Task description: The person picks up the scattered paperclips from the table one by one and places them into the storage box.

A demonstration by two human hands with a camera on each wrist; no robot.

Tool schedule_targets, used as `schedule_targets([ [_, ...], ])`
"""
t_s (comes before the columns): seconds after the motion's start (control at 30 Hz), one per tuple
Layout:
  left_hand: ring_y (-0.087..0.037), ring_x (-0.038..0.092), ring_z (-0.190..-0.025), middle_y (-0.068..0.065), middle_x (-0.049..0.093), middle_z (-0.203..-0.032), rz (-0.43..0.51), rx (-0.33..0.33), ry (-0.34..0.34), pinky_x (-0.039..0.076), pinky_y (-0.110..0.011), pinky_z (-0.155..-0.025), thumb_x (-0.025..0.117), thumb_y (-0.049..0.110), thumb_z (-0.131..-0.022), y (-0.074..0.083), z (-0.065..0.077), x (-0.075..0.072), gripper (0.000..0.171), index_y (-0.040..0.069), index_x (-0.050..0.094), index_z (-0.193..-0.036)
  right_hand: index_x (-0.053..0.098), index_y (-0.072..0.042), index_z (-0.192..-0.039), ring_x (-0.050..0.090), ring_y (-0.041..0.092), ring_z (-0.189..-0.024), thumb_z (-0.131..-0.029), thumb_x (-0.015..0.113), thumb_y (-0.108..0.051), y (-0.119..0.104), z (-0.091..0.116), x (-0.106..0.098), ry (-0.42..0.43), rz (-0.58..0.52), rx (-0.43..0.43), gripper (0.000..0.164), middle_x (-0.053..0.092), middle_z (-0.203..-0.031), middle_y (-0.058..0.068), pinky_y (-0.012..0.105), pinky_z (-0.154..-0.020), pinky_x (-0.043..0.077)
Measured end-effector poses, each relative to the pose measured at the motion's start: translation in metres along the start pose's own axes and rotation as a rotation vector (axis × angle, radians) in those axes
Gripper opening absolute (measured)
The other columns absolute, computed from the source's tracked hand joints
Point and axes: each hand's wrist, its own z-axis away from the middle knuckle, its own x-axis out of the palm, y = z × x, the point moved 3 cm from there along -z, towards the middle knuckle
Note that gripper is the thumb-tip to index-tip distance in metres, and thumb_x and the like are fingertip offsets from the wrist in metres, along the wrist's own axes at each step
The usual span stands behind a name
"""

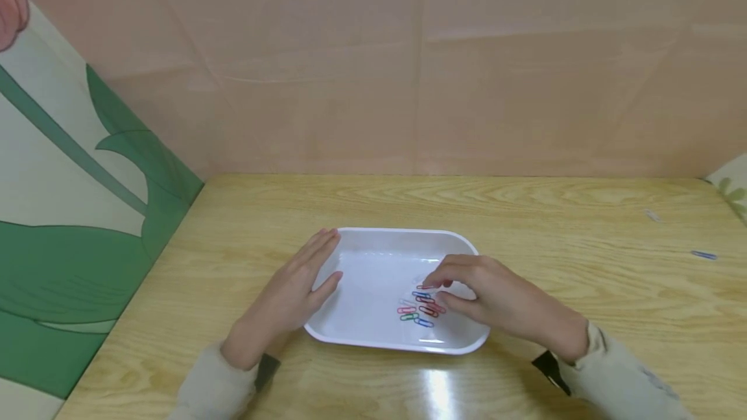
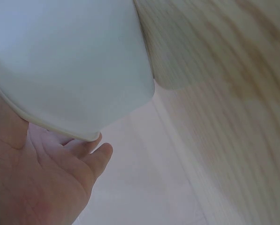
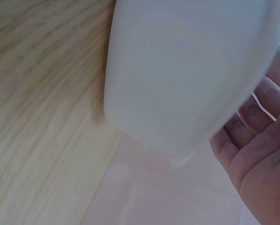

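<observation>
A white tray lies on the wooden table, with several coloured paper clips grouped in its right half. Among them are a green paper clip, a pink paper clip and some red and blue ones. My left hand rests along the tray's left rim, fingers extended; in the left wrist view its fingers reach under the tray's edge. Over the right rim reaches my right hand, bent fingertips right at a red paper clip, with a gap showing between thumb and index finger.
On the table at the far right lie a blue paper clip and a pale one. A plain pinkish covering rises behind the table, and a green and white patterned panel stands at its left.
</observation>
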Motion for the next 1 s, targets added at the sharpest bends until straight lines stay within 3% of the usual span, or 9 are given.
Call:
schedule_targets([
  [0.33,-0.033,0.032,-0.149,-0.013,0.036,-0.16,-0.004,-0.02,-0.014,0.03,-0.051,-0.121,0.062,0.028,-0.098,0.0,0.0,0.0,0.063,0.002,0.038,-0.151,0.075,-0.012,-0.102,0.058,-0.001,-0.082,-0.087,0.072,-0.003,0.008,0.011,-0.01,0.047,-0.026,0.006,0.018,0.072,-0.095,-0.006,0.021,-0.065,0.055],
  [1.0,-0.034,0.033,-0.148,-0.013,0.036,-0.159,-0.007,-0.014,-0.01,0.03,-0.052,-0.121,0.062,0.027,-0.098,0.001,0.0,0.0,0.063,0.001,0.039,-0.15,0.073,-0.018,-0.102,0.061,0.0,-0.085,-0.08,0.077,0.004,0.016,0.031,-0.028,0.184,-0.02,-0.034,0.031,0.072,-0.096,-0.009,0.013,-0.073,0.054],
])
